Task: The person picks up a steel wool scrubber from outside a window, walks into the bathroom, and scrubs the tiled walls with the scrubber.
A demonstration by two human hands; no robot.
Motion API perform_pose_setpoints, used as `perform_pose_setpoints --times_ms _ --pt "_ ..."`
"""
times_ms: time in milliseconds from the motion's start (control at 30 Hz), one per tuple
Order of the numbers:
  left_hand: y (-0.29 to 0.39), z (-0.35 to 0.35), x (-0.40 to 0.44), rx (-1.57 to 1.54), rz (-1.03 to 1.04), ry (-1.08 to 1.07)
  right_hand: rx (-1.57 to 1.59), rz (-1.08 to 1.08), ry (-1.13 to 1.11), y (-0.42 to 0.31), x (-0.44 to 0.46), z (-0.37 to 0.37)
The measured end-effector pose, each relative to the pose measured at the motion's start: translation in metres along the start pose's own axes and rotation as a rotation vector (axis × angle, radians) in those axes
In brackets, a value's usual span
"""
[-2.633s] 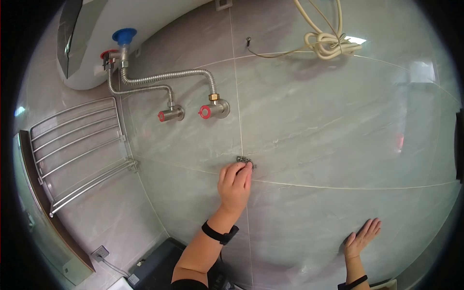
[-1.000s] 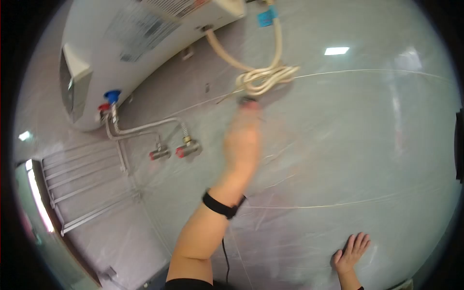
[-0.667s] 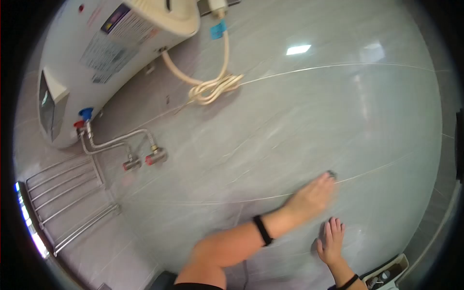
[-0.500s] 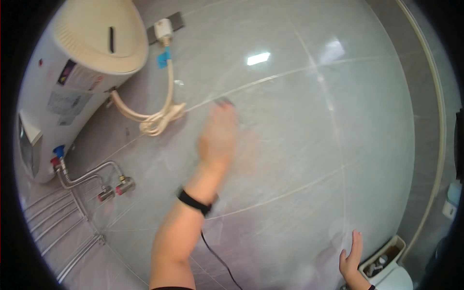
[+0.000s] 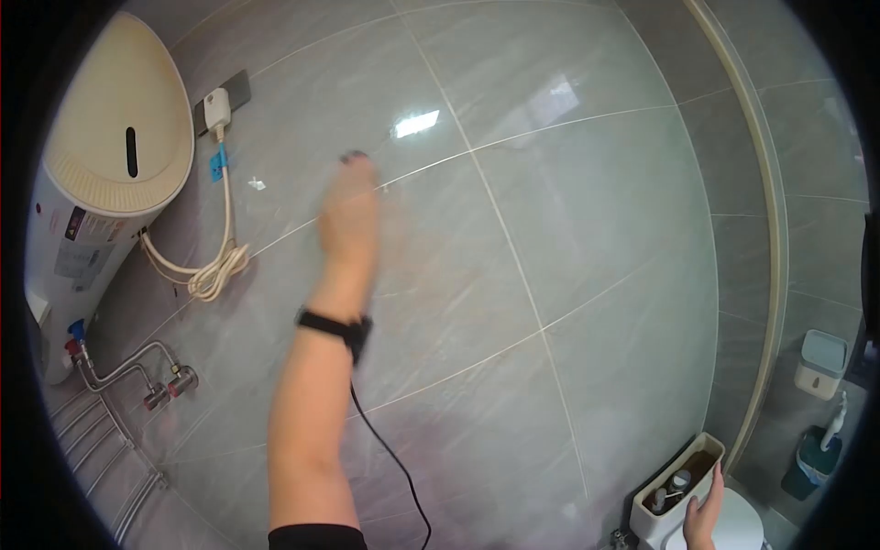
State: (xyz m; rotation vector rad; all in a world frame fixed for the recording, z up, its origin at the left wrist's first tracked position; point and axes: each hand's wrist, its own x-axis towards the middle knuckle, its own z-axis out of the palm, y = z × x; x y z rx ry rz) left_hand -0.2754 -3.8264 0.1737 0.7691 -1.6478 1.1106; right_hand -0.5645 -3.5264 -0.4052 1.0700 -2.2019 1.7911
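Note:
My left hand (image 5: 348,215) is raised in front of the grey tiled wall (image 5: 605,220), blurred by motion. A small dark patch shows at its fingertips; whether it is an object I cannot make out. Around that wrist is a black band (image 5: 335,328), and a black cord (image 5: 394,458) hangs down beside the forearm. At the lower right, my right hand (image 5: 704,513) has its fingers stretched upward and its thumb apart. It lies over the near right edge of an open toilet tank (image 5: 646,522); contact with the rim is unclear. Inside the tank the flush fittings (image 5: 676,481) show.
A white water heater (image 5: 110,119) hangs at the upper left, its coiled cable (image 5: 218,272) running to a plug (image 5: 217,108). Below are pipe valves (image 5: 183,379) and a metal rack (image 5: 115,417). At right stand a wall dispenser (image 5: 822,364) and a brush holder (image 5: 811,463).
The view has shifted right and down, bringing more of the toilet tank into sight. My right hand has come over the tank's edge. My left hand is still up by the wall, blurred.

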Motion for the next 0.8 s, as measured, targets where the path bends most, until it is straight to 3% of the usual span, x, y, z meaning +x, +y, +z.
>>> perform_pose_setpoints --times_ms 67,167,233,300,333,367,400,467,533,600,633,733,800 --pt "-0.025 0.042 0.043 0.310 0.161 0.447 0.051 -0.020 -0.068 -0.006 -0.004 0.002" --pt "0.094 0.080 -0.026 -0.561 -0.034 0.149 0.243 0.075 -0.141 -0.006 -0.015 0.024" --pt "0.159 0.071 -0.114 0.097 0.581 0.048 0.211 0.056 -0.089 -0.021 -0.029 0.024" --pt "0.192 0.074 -0.232 0.132 1.021 -0.116 0.151 0.104 -0.111 -0.037 -0.029 -0.006" --pt "0.194 0.080 -0.296 0.025 1.147 -0.223 0.044 0.097 -0.056 -0.017 -0.035 -0.018" --pt "0.186 0.112 -0.374 -0.322 1.084 -0.244 -0.007 0.106 -0.016 -0.007 -0.040 -0.041" --pt "0.187 0.110 -0.408 -0.392 1.028 -0.523 -0.066 0.146 0.041 0.008 -0.048 -0.061" --pt "0.201 0.087 -0.414 -0.605 0.583 -0.992 -0.129 0.170 0.135 0.041 -0.065 -0.107" --pt "0.226 0.024 -0.382 -0.809 -0.264 -1.339 -0.219 0.297 0.203 0.047 -0.091 -0.154" --pt "0.229 0.020 -0.411 -1.637 -0.938 -1.293 -0.069 0.500 0.311 0.049 -0.122 -0.187" --pt "0.233 0.020 -0.423 -2.020 -1.321 -1.163 -0.020 0.572 0.360 0.051 -0.136 -0.200" --pt "0.247 -0.016 -0.425 -2.451 -1.561 -1.175 0.188 0.592 0.455 0.077 -0.186 -0.214" --pt "0.254 -0.040 -0.427 -2.641 -1.566 -1.234 0.288 0.642 0.425 0.044 -0.202 -0.208"
